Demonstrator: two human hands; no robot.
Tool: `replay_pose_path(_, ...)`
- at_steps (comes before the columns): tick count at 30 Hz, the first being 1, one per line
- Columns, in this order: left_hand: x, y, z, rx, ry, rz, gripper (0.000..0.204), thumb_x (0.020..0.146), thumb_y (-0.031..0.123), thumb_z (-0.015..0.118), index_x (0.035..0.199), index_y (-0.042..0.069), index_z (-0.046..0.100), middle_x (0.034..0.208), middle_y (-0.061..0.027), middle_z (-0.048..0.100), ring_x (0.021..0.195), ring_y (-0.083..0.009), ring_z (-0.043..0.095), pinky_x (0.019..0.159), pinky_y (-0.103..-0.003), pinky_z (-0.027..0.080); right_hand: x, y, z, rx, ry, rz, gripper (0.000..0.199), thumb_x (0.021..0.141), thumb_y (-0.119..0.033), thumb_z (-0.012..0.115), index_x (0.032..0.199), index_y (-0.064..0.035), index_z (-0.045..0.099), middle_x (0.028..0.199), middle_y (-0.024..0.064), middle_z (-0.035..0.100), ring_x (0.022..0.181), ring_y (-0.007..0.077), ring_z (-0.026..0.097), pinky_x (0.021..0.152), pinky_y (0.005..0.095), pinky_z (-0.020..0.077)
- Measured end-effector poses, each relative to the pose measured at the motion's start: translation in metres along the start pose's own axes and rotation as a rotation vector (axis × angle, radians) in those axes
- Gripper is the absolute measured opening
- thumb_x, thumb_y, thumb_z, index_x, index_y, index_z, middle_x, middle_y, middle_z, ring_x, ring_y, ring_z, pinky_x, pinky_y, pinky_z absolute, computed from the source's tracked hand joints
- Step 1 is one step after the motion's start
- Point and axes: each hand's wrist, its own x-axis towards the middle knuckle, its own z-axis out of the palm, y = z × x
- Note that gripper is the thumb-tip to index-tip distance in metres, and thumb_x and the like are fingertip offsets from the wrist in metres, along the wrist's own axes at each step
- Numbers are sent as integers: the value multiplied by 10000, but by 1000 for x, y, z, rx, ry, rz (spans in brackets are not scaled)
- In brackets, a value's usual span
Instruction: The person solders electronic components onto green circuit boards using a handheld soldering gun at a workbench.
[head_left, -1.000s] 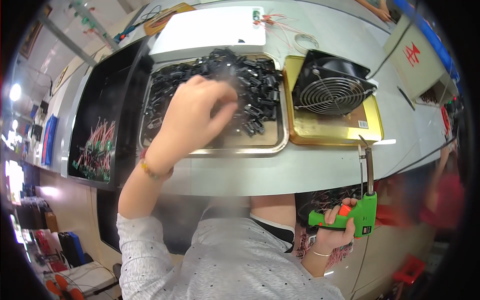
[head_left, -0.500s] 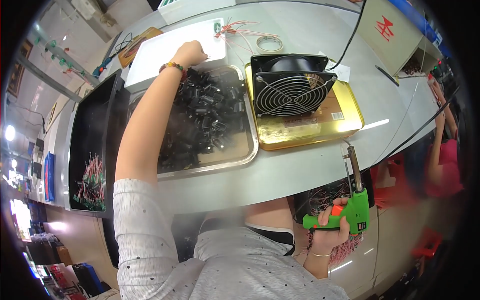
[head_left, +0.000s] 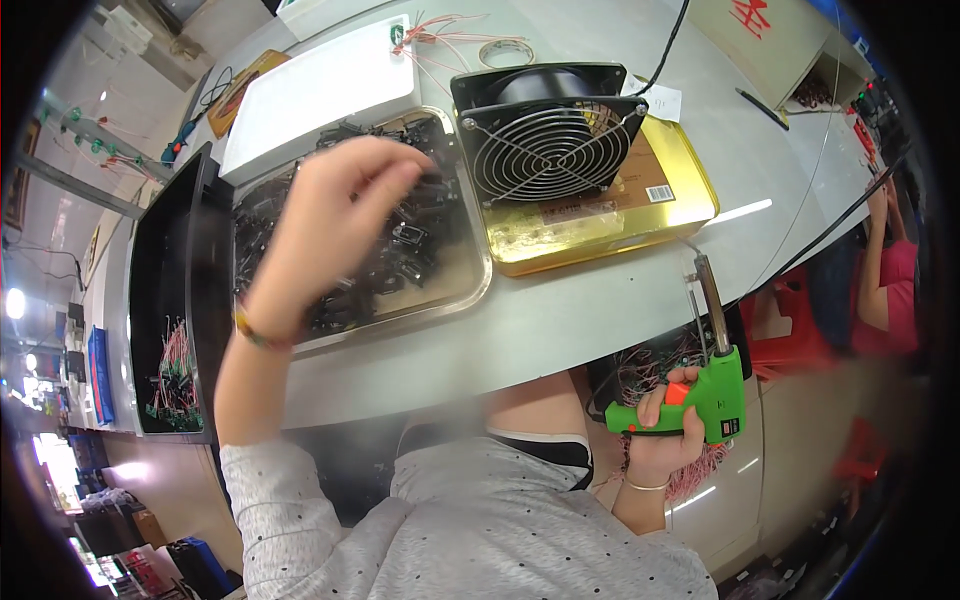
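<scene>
My left hand [head_left: 335,215] hangs over a metal tray [head_left: 484,270] heaped with small black plastic parts [head_left: 410,235]. Thumb and fingers are pinched together, blurred by motion; whatever lies between them cannot be made out. At the lower right, my right hand [head_left: 665,445] grips a green soldering gun [head_left: 718,400] by its handle, fingers by the orange trigger. Its metal barrel and thin feed tube point upward near the table edge. A small green board [head_left: 398,35] with red and white wires sits on the far corner of a white box [head_left: 325,90] behind the tray.
A black fan [head_left: 555,150] stands on a gold tin [head_left: 655,215] right of the tray. Left is a black bin [head_left: 170,300] with wired boards; another wired bundle [head_left: 650,370] lies below the table edge. A tape roll [head_left: 506,53] lies behind. Another person [head_left: 890,290] sits far right.
My left hand has come back from the white box toward me and is now above the black parts. The right hand keeps its grip on the soldering gun, and the view has shifted slightly.
</scene>
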Motion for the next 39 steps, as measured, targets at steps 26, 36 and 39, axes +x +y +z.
replay_pose_path(26,-13,-2,71,133,60,368,136,647,107,656,762,76,591,761,-27,584,719,-205,502,692,-284,380,-2,-3,3,-44,-1,25,382,748,-192,469,1051,15,362,951,147,448,487,146,432,416,252,360)
replay_pose_path(36,-6,-3,75,166,162,386,96,614,101,679,694,69,638,684,-31,607,572,-161,473,529,-253,413,-3,-2,-1,-75,50,35,373,746,-194,460,1041,17,371,943,148,448,465,145,424,408,252,357)
replay_pose_path(39,-6,0,75,143,150,358,89,614,97,678,687,68,637,681,-31,606,568,-159,473,522,-250,413,-2,-3,-2,-82,26,21,374,747,-198,460,1038,19,371,941,149,452,465,144,423,406,249,350)
